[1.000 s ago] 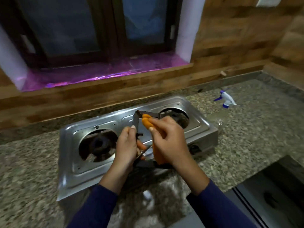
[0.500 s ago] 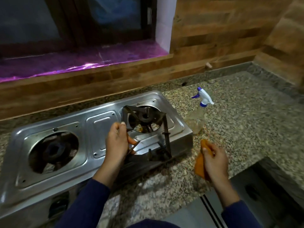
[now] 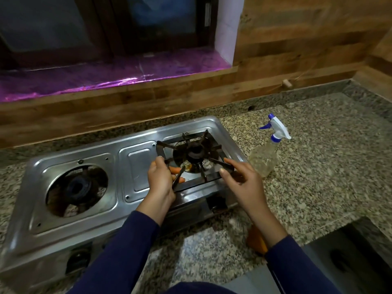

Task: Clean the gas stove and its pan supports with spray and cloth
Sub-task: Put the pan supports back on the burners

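Both hands seat the support (image 3: 192,160) square over the right burner: left hand (image 3: 160,179) pinching its near-left corner, right hand (image 3: 239,179) fingers curled on the near-right rail, cloth (image 3: 255,240) by the wrist

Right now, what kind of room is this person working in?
Most likely a home kitchen. A two-burner steel gas stove sits on a speckled granite countertop below a window, and a spray bottle stands beside it. Both hands hold a black pan support over the right burner.
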{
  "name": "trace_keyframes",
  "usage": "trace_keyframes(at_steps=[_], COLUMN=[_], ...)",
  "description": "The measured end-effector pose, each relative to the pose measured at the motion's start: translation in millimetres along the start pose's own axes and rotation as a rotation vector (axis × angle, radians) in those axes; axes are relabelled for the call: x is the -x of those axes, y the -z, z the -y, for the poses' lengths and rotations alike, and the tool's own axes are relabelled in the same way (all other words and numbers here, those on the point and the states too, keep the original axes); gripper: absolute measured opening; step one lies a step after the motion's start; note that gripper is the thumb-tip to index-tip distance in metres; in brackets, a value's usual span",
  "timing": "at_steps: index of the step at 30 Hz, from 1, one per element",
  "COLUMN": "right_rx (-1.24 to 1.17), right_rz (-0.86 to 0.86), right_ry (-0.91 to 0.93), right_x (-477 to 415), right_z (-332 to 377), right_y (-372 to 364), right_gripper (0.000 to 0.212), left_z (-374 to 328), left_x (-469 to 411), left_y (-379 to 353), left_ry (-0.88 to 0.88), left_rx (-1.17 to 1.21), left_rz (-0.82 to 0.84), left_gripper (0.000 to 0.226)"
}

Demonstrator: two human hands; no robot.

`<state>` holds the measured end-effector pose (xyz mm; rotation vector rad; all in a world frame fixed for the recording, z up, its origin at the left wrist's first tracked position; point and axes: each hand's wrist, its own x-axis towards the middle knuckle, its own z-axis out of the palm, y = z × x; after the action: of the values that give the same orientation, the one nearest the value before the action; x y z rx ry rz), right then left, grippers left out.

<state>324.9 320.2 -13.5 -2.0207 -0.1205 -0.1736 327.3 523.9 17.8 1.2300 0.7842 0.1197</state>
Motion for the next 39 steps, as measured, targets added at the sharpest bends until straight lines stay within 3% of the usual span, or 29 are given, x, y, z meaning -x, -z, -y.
trace_keyframes(at_steps=[4, 11, 16, 31, 39], right_rx=[-0.064, -0.193, -0.25, -0.165, -0.049], right_rz=[-0.073, -0.159, -0.17, -0.186, -0.189], right_ry=[-0.068, -0.193, -0.226, -0.248, -0.172], right_x=[-24.3, -51.6, -65.3, -81.1, -74.9], right_z=[-7.4, -17.5, -26.3, -35.6, -41.8], right_y=[-10.1, -18.2, -18.6, -31.6, -40.4], right_gripper=[0.01, 0.012, 0.016, 0.013, 0.013], left_z=[-3.5, -6.4, -8.4, -11.4, -3.0], left_x=[-9.1, -24.7, -30.0, -47.1, -49.4], left_y=[-7.6, -10.7, -6.6, -8.1, 4.7], left_ry=[-0.026, -0.061, 0.041, 0.045, -0.156], left_rx=[-0.023, -0.235, -0.217, -0.226, -0.45], left_rz=[-0.009, 0.154, 0.239, 0.265, 0.182], left_gripper=[0.034, 0.048, 0.032, 0.019, 0.032])
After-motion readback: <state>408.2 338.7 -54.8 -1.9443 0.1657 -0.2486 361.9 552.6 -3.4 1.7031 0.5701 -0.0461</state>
